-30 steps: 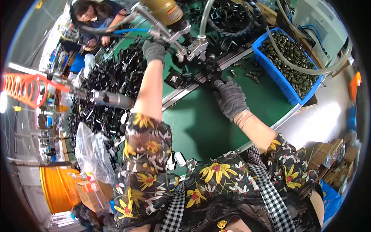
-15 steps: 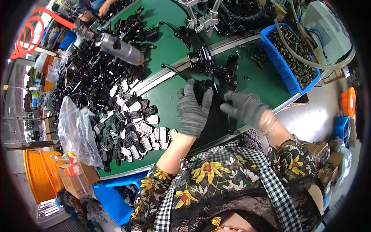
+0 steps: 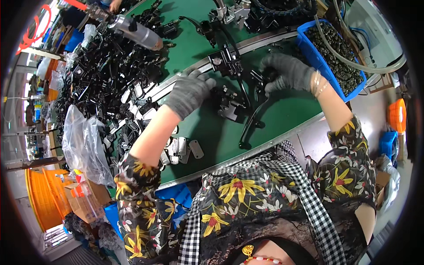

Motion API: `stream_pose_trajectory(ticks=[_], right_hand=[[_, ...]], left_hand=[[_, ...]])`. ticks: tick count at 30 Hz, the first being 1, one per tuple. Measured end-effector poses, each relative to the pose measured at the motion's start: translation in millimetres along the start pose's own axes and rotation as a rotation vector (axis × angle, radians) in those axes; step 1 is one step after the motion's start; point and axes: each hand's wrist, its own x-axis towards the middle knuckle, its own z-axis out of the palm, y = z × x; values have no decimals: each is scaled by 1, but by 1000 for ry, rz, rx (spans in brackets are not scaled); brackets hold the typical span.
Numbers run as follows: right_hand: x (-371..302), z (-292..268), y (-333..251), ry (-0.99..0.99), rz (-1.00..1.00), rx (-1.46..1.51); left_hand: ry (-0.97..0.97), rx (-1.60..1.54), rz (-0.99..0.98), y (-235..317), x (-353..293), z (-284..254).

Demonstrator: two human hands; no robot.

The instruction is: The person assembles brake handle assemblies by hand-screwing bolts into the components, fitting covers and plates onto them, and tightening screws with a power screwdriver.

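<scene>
My left hand [image 3: 189, 92], in a grey knit glove, reaches over the metal rail with its fingers curled. What lies under the fingertips is hidden. Just right of it sits a black brake master cylinder [image 3: 217, 62] with a square reservoir cap. Below that, another black part with a bracket [image 3: 230, 106] lies on the green bench. My right hand [image 3: 289, 73], gloved too, has thumb and fingers closed round the upper end of a black brake lever assembly [image 3: 259, 90]. Its curved lever [image 3: 251, 126] points toward the bench's near edge.
A large heap of black parts [image 3: 101, 66] fills the left, with small flat plates [image 3: 179, 148] near me. A pneumatic tool [image 3: 137, 33] hangs above it. At the right stands a blue bin [image 3: 324, 66] of small metal fittings. A clear plastic bag [image 3: 86, 141] lies left.
My left hand has moved left and up, off the middle parts. My right hand has moved up and closed on the brake lever assembly. The lever's near end now lies farther left.
</scene>
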Motion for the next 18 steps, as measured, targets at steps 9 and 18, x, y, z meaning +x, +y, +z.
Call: stream_pose_trajectory(ticks=[9,18], right_hand=[[-79,16,21,253,32,212],[-23,-1,-16,395,-163,-304]], left_hand=[[-135,-1504,-870,10,-69,-35],[15,-1768,-1137,43,-32,-3]])
